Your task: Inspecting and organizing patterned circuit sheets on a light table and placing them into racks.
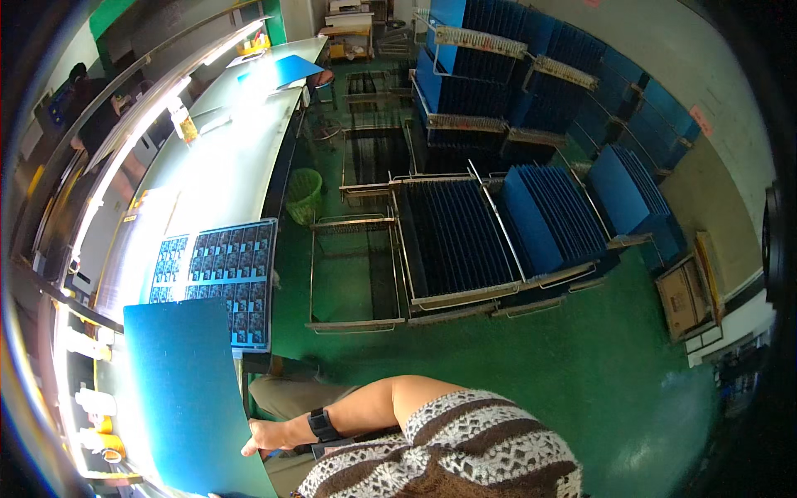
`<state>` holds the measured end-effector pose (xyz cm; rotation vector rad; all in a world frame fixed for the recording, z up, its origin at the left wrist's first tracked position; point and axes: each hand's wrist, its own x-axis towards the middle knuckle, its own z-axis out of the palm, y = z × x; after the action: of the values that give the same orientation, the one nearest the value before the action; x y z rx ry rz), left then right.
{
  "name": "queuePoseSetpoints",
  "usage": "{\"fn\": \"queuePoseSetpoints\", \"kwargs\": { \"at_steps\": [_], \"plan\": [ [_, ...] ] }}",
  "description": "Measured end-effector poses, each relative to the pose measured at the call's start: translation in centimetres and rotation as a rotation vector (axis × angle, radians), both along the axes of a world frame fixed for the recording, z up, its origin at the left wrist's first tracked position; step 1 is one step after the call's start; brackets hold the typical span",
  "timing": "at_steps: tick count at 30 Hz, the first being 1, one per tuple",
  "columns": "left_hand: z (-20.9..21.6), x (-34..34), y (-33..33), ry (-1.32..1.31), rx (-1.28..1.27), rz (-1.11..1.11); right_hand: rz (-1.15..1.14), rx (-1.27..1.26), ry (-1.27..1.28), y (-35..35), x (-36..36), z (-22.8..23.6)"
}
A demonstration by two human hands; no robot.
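Fingers (248, 448) of the right hand (264, 436), in the head view, pinch the right edge of a large blue-green panel (187, 390), one fingertip lapping onto its face while most of the others are hidden. The left hand is out of sight, so I cannot tell how its fingers stand. The panel is at the near end of the long table (270, 137), its far edge overlapping a patterned panel (228, 261) that lies near the table's right edge; whether the blue-green one lies flat or tilts is unclear. A dark band (322, 425) circles the right wrist. White bottles (95, 402) and an orange roll (104, 444) stand by the table's near left corner. Farther along, a yellowish bottle (184, 126) stands near the left edge, below a bright tube lamp (178, 85), and a blue sheet (290, 70) lies near the far right corner. Beside the table's right edge, a green basket (305, 195) and metal racks (465, 297) filled with dark and blue panels (540, 220) stand on the green floor (498, 353).
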<state>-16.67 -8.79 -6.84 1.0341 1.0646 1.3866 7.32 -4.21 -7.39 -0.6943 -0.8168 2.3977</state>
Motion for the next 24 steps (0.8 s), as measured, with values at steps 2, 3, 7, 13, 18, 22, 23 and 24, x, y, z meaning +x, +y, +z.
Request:
{"fn": "queuePoseSetpoints", "kwargs": {
  "at_steps": [2, 3, 7, 13, 18, 22, 23, 24],
  "plan": [
    [-0.2, -0.3, 0.0, -0.021, -0.028, 0.008, 0.008, -0.009, 0.011, 0.1, 0.1, 0.1],
    [-0.4, -0.5, 0.0, -0.032, -0.041, 0.013, 0.009, -0.012, 0.012, 0.0, 0.2, 0.2],
    [-0.9, -0.9, 0.1, -0.075, -0.095, 0.028, -0.025, -0.038, 0.081, 0.0, -0.3, -0.7],
    [-1.8, -1.6, -0.3, -0.142, -0.176, 0.069, -0.019, -0.027, 0.105, -0.6, 1.2, 2.0],
    [-2.6, -1.3, -0.1, -0.2, -0.24, 0.088, -0.038, 0.012, 0.118, -0.7, 1.4, 1.7],
    [-3.4, -1.5, -0.9, -0.255, -0.274, 0.146, -0.015, -0.006, 0.067, -0.7, 0.7, 1.2],
    [-3.6, -1.8, -1.6, -0.272, -0.277, 0.176, -0.03, 0.002, 0.014, -0.8, 0.6, 1.6],
    [-3.6, -2.2, -2.5, -0.291, -0.274, 0.217, 0.008, 0.009, 0.013, -0.8, 0.5, 1.6]
  ]
}}
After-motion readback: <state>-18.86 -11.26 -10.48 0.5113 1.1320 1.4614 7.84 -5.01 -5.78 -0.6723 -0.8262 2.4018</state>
